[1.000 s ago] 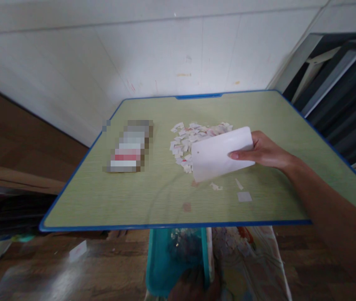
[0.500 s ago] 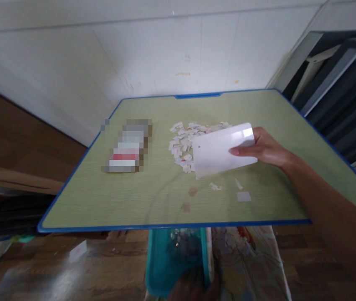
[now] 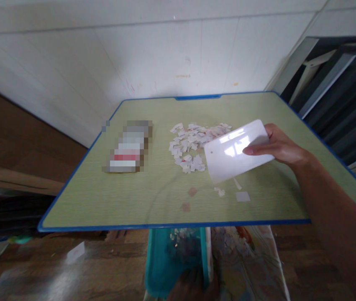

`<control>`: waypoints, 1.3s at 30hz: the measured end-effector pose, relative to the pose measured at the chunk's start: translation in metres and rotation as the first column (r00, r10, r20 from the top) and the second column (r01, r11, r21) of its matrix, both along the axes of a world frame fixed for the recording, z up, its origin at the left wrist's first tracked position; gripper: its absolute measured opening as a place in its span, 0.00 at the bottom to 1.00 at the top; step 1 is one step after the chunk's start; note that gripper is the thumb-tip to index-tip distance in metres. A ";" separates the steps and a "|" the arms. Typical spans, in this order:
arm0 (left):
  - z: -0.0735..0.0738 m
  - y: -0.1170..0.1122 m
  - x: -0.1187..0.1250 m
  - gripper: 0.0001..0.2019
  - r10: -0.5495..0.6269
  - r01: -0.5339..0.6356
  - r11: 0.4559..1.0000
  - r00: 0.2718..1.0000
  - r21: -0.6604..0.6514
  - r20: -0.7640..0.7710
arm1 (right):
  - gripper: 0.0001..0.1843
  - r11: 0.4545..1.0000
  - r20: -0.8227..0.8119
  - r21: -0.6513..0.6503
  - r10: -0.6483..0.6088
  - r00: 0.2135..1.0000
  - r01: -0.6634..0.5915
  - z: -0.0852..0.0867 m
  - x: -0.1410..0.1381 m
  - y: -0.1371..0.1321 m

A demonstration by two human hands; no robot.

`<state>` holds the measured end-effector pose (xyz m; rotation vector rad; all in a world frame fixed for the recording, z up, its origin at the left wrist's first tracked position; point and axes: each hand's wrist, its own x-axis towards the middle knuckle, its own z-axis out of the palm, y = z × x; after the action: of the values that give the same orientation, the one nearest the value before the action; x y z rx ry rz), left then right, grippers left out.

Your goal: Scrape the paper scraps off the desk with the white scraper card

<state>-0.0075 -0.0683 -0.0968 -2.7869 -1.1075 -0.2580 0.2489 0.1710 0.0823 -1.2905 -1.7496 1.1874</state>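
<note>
My right hand grips a glossy white rectangular sheet by its right end, thumb on top and fingers underneath. The sheet has a small hole near its left end and is tilted over the table. Beside its left edge lies a loose pile of torn white paper scraps. Below the sheet are a few small scraps and a small white paper rectangle. A dark, blurred shape at the bottom, by the teal tray, may be my left hand; its fingers cannot be made out.
The green table has a blue rim and stands against a white wall. A pixelated object lies on its left side. Below the front edge are a teal tray and patterned cloth with scraps. Dark panels lean at right.
My right hand has drawn the white sheet to the right and tilted it more, uncovering more of the paper pile. A bright reflection has spread across the sheet.
</note>
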 end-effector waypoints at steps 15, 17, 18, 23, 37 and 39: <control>-0.001 0.000 0.002 0.23 -0.005 0.005 1.000 1.000 -0.017 0.018 | 0.10 0.986 -0.036 0.086 -0.141 0.989 0.143 -0.002 -0.002 0.000; -0.001 0.000 0.002 0.23 -0.001 0.001 1.000 1.000 -0.004 0.018 | 0.12 0.993 -0.013 0.066 -0.093 0.996 0.094 -0.002 -0.004 0.001; -0.001 0.001 0.001 0.22 0.001 -0.001 1.000 1.000 -0.001 0.021 | 0.13 0.996 0.001 0.056 -0.068 0.998 0.068 -0.003 -0.005 0.002; -0.001 0.001 0.000 0.22 -0.015 0.015 0.999 1.000 -0.030 0.009 | 0.14 0.990 -0.020 0.097 -0.104 0.994 0.106 -0.006 -0.006 0.003; -0.001 0.002 -0.002 0.23 -0.046 0.045 0.998 0.999 -0.035 -0.028 | 0.13 0.994 0.007 0.058 -0.094 0.996 0.093 -0.002 -0.003 0.001; 0.000 0.002 -0.002 0.22 -0.058 0.057 0.998 0.998 -0.035 -0.030 | 0.13 0.997 0.022 0.036 -0.071 0.997 0.070 -0.002 -0.003 0.001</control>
<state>-0.0100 -0.0664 -0.0969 -2.8457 -1.0361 -0.2033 0.2458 0.1718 0.0807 -1.3393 -1.7199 1.1019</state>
